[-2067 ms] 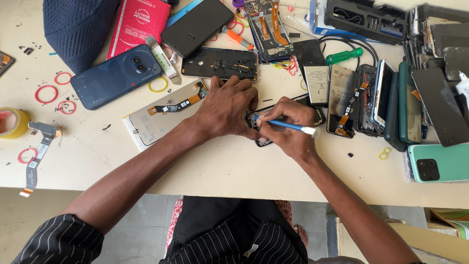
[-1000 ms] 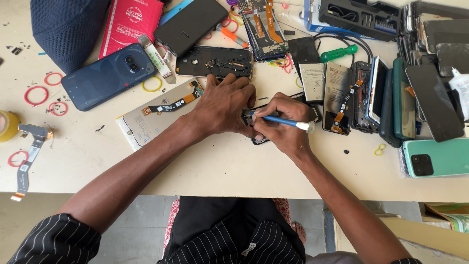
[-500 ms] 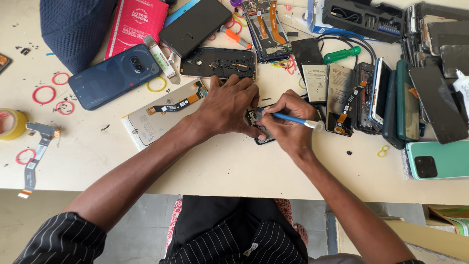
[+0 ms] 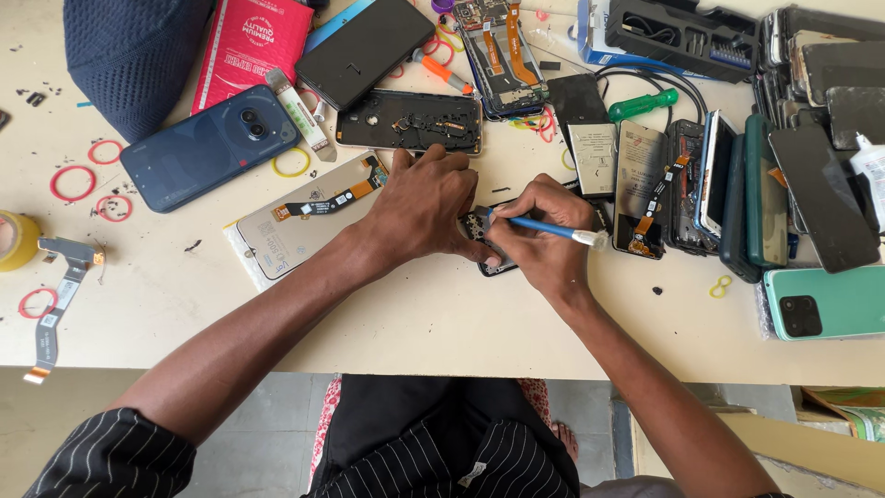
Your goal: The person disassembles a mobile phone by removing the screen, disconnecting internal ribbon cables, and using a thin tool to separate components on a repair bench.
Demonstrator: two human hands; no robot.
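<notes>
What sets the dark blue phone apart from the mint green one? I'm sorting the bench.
The dark blue phone lies tilted at the upper left; the mint green phone lies nearly level at the right edge. The blue one has two round lenses, the green one a dark square camera block. Both lie back up, away from both hands.

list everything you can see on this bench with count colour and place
opened phone: 1, black, table centre, under both hands
blue-handled tool: 1, blue with white end, in right hand
dark blue phone: 1, left of centre
display panel with flex cable: 1, silver and orange, under left forearm
black phone frame: 1, above the hands
green screwdriver: 1, upper right
mint green phone: 1, right edge
red rubber bands: several, left side
yellow tape roll: 1, far left edge
navy cap: 1, top left
left hand: on the opened phone
right hand: gripping the tool
</notes>
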